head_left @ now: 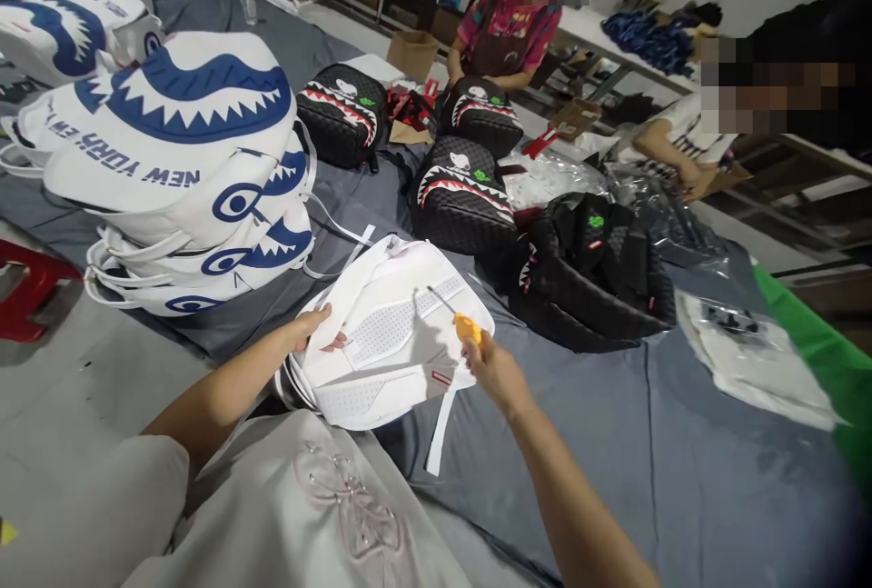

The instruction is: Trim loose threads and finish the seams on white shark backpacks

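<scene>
A white backpack (401, 272) lies before me with its dotted back panel facing up. At its left side my left hand (317, 331) is closed on a white shoulder strap (335, 320), the thumb on top. My right hand (496, 370) is wrapped round the yellow-orange handle of a thin-shafted tool (467, 328), probably a screwdriver or an awl. Its metal shaft points up and left above the back panel, and I cannot tell whether the tip touches. Near that hand, a small red-framed label (440, 378) sits low on the backpack, and a loose white webbing strap (440, 433) hangs from its lower edge.
White-and-blue backpacks (204, 97) are stacked on the left. Several black shark-mouth backpacks (463, 193) stand beyond the white one, with an opened black backpack (592, 297) at right. Folded white fabric (756, 361) lies farther right on the grey-covered table (579, 443). Two people work across it.
</scene>
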Available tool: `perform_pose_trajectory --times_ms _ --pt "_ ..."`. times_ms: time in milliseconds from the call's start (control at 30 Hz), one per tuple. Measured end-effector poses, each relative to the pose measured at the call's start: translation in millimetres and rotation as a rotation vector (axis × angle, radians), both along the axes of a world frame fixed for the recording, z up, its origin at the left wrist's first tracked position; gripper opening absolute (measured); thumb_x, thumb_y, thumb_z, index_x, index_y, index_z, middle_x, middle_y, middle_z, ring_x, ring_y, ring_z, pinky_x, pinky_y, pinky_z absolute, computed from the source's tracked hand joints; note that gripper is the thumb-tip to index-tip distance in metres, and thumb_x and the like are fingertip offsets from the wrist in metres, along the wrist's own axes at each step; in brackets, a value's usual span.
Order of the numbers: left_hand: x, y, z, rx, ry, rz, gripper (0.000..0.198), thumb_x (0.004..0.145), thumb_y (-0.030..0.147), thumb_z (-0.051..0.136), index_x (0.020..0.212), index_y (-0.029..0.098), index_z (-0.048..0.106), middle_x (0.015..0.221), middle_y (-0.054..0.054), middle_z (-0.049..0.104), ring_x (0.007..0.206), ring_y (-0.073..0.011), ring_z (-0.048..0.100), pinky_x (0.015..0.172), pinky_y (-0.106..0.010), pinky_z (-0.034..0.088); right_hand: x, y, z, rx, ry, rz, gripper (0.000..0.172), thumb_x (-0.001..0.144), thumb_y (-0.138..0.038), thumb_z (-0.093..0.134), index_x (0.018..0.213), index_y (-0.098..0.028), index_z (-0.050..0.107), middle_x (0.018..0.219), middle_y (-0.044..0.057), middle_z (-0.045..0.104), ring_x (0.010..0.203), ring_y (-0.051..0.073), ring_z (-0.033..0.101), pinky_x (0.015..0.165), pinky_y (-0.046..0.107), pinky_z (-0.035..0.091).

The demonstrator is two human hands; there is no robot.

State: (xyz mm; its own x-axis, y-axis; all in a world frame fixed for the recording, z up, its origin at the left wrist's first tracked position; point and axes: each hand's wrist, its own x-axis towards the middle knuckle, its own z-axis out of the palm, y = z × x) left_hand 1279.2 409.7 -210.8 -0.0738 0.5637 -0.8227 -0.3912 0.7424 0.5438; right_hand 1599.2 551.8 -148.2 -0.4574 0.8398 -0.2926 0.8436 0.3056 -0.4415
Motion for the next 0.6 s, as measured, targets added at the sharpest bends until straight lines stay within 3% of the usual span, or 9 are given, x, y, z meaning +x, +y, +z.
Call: perform_pose_trajectory --times_ms 133,200,300,367,433,500,600 --pt "-4.8 6.8 -6.4 -0.033 0.069 -0.049 0.064 0.099 0.06 0.029 0.101 0.008 0.066 0.084 -0.019 0.074 0.075 -0.0258 0.073 0.064 -0.033 0.058 -14.1 -14.3 6.0 -0.174 0.013 0.187 0.036 0.093 -0.05 0.046 0.104 -0.021 0.065 0.079 0.007 0.072 0.073 0.022 0.068 0.064 0.029 0.047" --pt "-0.6 7.9 -9.1 -0.03 0.165 -0.1 0.064 0.099 0.059 0.029 0.102 0.007 0.066 0.084 -0.019 0.073 0.076 -0.0258 0.072 0.067 -0.036 0.059 -23.6 -23.1 13.9 -0.197 -0.035 0.209 0.036 0.094 -0.048 0.043 0.105 -0.02 0.063 0.08 0.008 0.071 0.075 0.022 0.068 0.065 0.028 0.046" --pt "20.4 4.7 -11.0 0.015 0.436 -0.181 0.058 0.1 0.056 0.033 0.12 0.009 0.061 0.098 -0.019 0.071 0.091 -0.0286 0.07 0.08 -0.041 0.056 -38.9 -23.4 31.4 -0.205 -0.076 0.224 0.038 0.097 -0.047 0.036 0.108 -0.018 0.059 0.079 0.008 0.07 0.073 0.021 0.067 0.063 0.027 0.043" --pt "39.7 -0.5 -10.1 0.083 0.666 -0.243 0.054 0.096 0.05 0.048 0.138 0.015 0.051 0.12 -0.02 0.064 0.116 -0.0342 0.06 0.097 -0.048 0.048 -45.1 -18.0 42.8 -0.204 -0.062 0.254 0.039 0.098 -0.048 0.036 0.109 -0.019 0.058 0.079 0.006 0.069 0.071 0.02 0.066 0.061 0.026 0.041" --pt "55.5 -7.2 -6.9 0.163 0.858 -0.321 0.063 0.091 0.039 0.061 0.149 0.024 0.042 0.138 -0.019 0.051 0.134 -0.0394 0.042 0.11 -0.056 0.034 -44.0 -12.0 49.9 -0.135 -0.118 0.198 0.038 0.098 -0.048 0.035 0.109 -0.019 0.058 0.076 0.007 0.068 0.069 0.021 0.065 0.058 0.026 0.038" --pt "64.1 -14.1 -0.7 0.229 0.978 -0.409 0.067 0.088 0.032 0.065 0.15 0.028 0.04 0.146 -0.019 0.043 0.141 -0.0429 0.031 0.114 -0.063 0.023 -33.1 -6.3 51.5 -0.123 -0.194 0.194 0.036 0.097 -0.048 0.04 0.103 -0.019 0.06 0.075 0.007 0.068 0.069 0.021 0.065 0.056 0.026 0.035" --pt "73.8 -24.1 12.6 0.323 1.096 -0.525 0.059 0.091 0.027 0.059 0.148 0.026 0.044 0.158 -0.018 0.028 0.148 -0.0419 0.016 0.117 -0.063 0.013 -1.6 2.9 48.2 -0.161 -0.241 0.208 0.035 0.095 -0.049 0.044 0.101 -0.021 0.063 0.075 0.008 0.069 0.069 0.022 0.065 0.057 0.027 0.036"
